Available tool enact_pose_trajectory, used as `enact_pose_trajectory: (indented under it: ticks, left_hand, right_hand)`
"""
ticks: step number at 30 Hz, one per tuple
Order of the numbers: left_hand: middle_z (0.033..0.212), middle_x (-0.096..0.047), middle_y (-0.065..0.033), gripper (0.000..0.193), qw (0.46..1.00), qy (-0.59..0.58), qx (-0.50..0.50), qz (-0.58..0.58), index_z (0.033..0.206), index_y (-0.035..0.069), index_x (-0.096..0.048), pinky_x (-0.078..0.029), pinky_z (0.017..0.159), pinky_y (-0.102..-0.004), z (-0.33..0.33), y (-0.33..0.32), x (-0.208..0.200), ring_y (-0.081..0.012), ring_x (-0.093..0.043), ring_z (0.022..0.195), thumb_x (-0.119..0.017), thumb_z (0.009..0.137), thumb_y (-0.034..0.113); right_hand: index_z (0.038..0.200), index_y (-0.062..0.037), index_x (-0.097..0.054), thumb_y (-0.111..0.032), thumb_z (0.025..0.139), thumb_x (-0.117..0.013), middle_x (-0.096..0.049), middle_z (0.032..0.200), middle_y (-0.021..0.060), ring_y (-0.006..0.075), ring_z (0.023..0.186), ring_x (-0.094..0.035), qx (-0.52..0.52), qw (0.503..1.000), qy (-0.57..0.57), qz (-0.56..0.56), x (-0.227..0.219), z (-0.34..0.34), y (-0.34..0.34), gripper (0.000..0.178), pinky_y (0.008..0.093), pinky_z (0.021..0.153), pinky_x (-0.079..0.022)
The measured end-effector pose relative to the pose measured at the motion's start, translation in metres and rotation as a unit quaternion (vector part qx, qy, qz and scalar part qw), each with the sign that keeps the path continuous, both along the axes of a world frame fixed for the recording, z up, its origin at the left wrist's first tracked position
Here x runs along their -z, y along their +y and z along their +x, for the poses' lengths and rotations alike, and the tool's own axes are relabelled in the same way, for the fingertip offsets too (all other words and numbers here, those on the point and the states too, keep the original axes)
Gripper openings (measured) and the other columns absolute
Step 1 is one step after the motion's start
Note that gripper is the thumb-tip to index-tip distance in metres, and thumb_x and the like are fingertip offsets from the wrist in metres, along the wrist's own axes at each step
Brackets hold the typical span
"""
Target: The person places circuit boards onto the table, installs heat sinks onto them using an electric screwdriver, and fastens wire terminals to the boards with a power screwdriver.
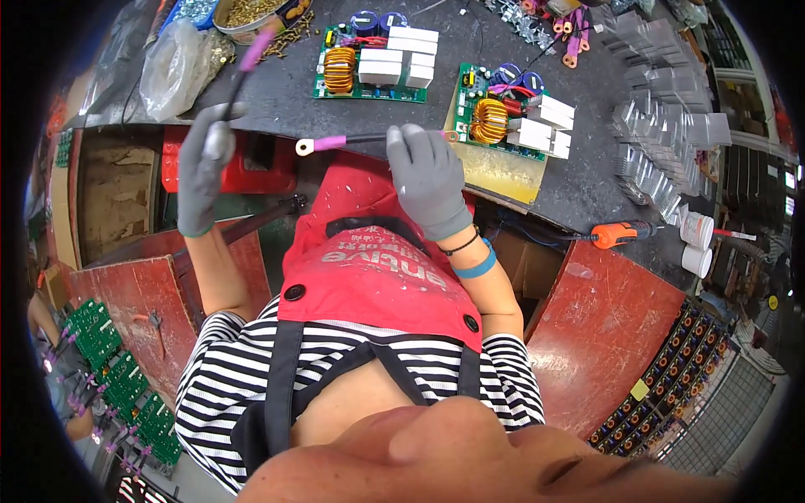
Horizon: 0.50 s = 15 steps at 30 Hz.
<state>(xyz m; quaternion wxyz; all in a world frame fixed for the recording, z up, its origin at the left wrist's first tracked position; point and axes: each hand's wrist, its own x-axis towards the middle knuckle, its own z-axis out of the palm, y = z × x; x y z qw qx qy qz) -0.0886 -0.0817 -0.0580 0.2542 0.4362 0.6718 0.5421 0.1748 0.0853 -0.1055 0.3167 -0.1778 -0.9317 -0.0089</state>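
My left hand (204, 163), in a grey glove, pinches a short black cable (239, 88) that points up and away. The cable's pink-sleeved end is smeared by motion. My right hand (429, 180), also gloved, is closed on a second black cable (365, 138) held level at the table's front edge. A pink sleeve and a ring terminal (304, 147) show at its left end; another ring end shows past my fingers. Right of that hand, a green circuit board (513, 113) with a copper coil and white blocks rests on a yellow plate (503, 174). A similar circuit board (373, 71) lies farther back.
Brass screws in a tub (251, 17) and a clear plastic bag (176, 71) are at the far left. Loose pink-sleeved cables (573, 38) lie at the back. Metal heat sinks (658, 142), an orange power screwdriver (620, 234) and white tubs (696, 243) stand at the right.
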Motion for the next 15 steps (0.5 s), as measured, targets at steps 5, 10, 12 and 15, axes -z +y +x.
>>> enact_pose_trajectory:
  ticks: [5,10,12,15]
  left_hand:
    - [0.084,-0.05,0.003,0.032,0.995,0.044,-0.085,-0.017,0.124,-0.002,-0.061,-0.035,0.067,-0.0207,-0.027,-0.018,0.009,-0.0057,-0.045,0.075,-0.052,0.104,0.021]
    - [0.1,-0.063,-0.0067,0.025,0.934,0.34,-0.109,-0.023,0.117,0.005,-0.068,-0.042,0.076,-0.0285,-0.041,-0.004,0.011,-0.019,-0.057,0.091,-0.057,0.099,0.019]
    - [0.101,-0.064,-0.0079,0.027,0.859,0.499,-0.071,-0.088,0.116,0.009,-0.07,-0.043,0.08,-0.0342,-0.046,0.0,0.008,-0.0253,-0.059,0.094,-0.061,0.095,0.024]
    - [0.099,-0.064,-0.005,0.028,0.849,0.507,-0.078,-0.124,0.114,0.018,-0.072,-0.04,0.083,-0.0372,-0.048,0.007,0.012,-0.0271,-0.058,0.096,-0.063,0.092,0.033]
  right_hand:
    - [0.105,-0.0028,-0.062,-0.011,0.079,-0.063,-0.057,0.093,0.0104,0.0236,0.079,-0.058,0.039,0.999,-0.024,0.001,0.014,-0.005,0.013,0.028,0.0346,0.065,-0.049]
    - [0.109,-0.0033,-0.062,-0.011,0.08,-0.062,-0.057,0.096,0.0107,0.0266,0.085,-0.057,0.053,0.996,-0.051,-0.056,0.014,-0.005,0.019,0.03,0.0371,0.069,-0.049]
    - [0.111,-0.0029,-0.061,-0.011,0.08,-0.061,-0.057,0.098,0.0107,0.028,0.089,-0.057,0.037,0.995,-0.055,-0.074,0.012,-0.004,0.02,0.032,0.0385,0.074,-0.05]
    - [0.113,-0.0026,-0.061,-0.01,0.081,-0.061,-0.057,0.1,0.0109,0.0288,0.092,-0.057,0.044,0.992,-0.082,-0.089,0.011,-0.004,0.023,0.033,0.0398,0.077,-0.05]
